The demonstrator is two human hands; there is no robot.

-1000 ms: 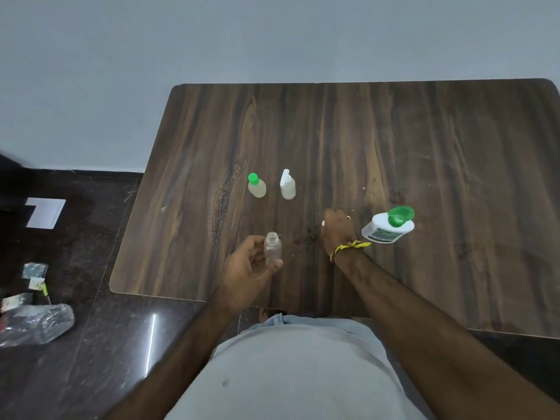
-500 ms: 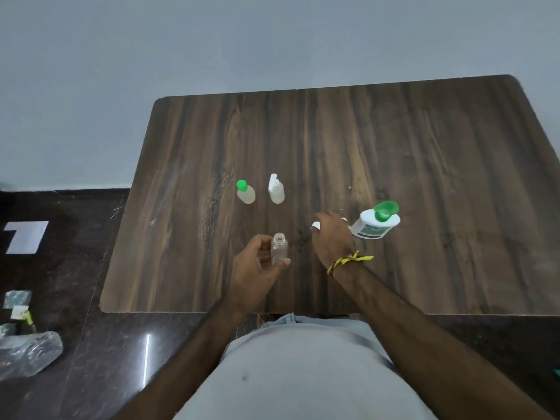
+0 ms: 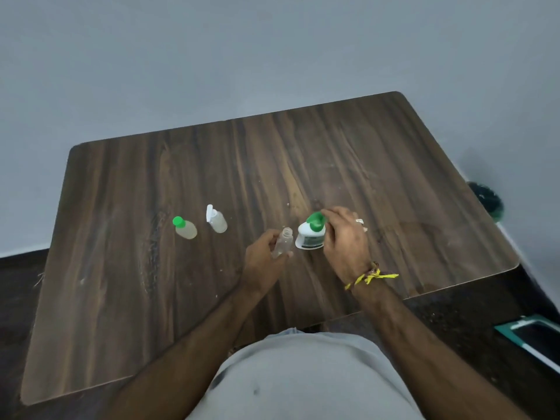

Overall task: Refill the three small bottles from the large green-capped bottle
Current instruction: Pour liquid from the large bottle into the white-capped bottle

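Note:
My left hand [image 3: 262, 262] grips a small clear bottle [image 3: 282, 245] with no cap, upright just above the wooden table [image 3: 378, 165]. Right beside it stands the large white bottle [image 3: 309, 239] with a green flip cap [image 3: 315, 222]. My right hand [image 3: 345, 241] curls around the large bottle's right side, fingertips at the green cap. Further left stand a small bottle with a green cap [image 3: 185, 228] and a small bottle with an open white flip cap [image 3: 217, 220].
The table's near edge runs just below my forearms. A dark green object [image 3: 486, 201] lies on the floor past the table's right edge, and a teal-edged thing [image 3: 533, 334] sits at lower right.
My right hand has left the spot near the small white cap and moved right onto the large bottle. The left hand keeps holding the clear bottle. The camera view shifted.

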